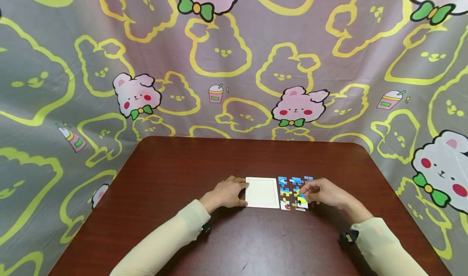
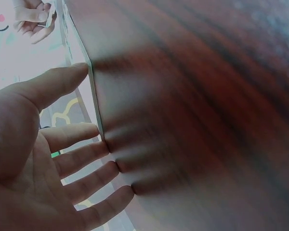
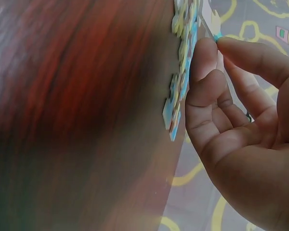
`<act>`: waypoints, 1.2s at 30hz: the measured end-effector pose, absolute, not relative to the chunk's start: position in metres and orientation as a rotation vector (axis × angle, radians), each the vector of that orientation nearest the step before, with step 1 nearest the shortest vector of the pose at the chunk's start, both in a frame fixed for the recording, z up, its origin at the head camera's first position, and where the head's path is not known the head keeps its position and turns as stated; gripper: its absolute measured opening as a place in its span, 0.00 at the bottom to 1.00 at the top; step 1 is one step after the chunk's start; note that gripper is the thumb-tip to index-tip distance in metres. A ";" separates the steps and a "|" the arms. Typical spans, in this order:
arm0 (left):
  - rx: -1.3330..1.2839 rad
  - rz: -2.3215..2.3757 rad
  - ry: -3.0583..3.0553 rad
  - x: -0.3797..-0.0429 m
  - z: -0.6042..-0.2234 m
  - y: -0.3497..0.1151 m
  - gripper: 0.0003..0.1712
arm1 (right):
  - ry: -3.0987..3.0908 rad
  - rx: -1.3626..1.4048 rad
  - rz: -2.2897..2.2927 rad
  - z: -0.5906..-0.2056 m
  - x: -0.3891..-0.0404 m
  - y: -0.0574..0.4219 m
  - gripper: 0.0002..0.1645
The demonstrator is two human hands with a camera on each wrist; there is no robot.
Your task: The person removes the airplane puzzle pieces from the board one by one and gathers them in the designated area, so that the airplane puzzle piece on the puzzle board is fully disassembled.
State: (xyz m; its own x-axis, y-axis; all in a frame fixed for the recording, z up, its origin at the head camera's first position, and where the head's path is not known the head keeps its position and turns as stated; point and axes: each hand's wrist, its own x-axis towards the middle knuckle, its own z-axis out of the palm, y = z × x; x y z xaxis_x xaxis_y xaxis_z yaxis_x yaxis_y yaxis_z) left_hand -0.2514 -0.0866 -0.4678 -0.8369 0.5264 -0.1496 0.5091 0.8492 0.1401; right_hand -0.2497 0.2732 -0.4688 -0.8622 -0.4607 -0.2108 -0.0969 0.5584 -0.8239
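A pale square puzzle tray (image 1: pixel 261 192) lies flat on the table with its recess bare. At its left edge rests my left hand (image 1: pixel 228 192), thumb and fingertips spread along the rim; the left wrist view shows the fingers fairly straight against the tray's side (image 2: pixel 95 94). To the right of the tray, several colourful jigsaw pieces (image 1: pixel 283 181) are laid out in loose rows. Over the right part of these rows, my right hand (image 1: pixel 325 192) pinches one jigsaw piece (image 3: pixel 210 18) between thumb and forefinger, its other fingers curled.
The dark reddish wooden table (image 1: pixel 204 158) has rounded far corners. A grey cloth (image 1: pixel 241 89) with cartoon bears and rabbits hangs behind it and along both sides. Black wrist cameras (image 1: pixel 349 236) sit at both sleeve cuffs.
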 end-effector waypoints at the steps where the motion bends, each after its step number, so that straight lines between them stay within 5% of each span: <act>1: 0.805 0.141 2.844 -0.252 -0.468 -0.087 0.40 | 2.393 -0.450 -1.222 -0.469 -0.250 0.274 0.12; 36: 0.813 0.124 2.850 -0.251 -0.468 -0.088 0.40 | 2.409 -0.389 -1.140 -0.475 -0.250 0.302 0.14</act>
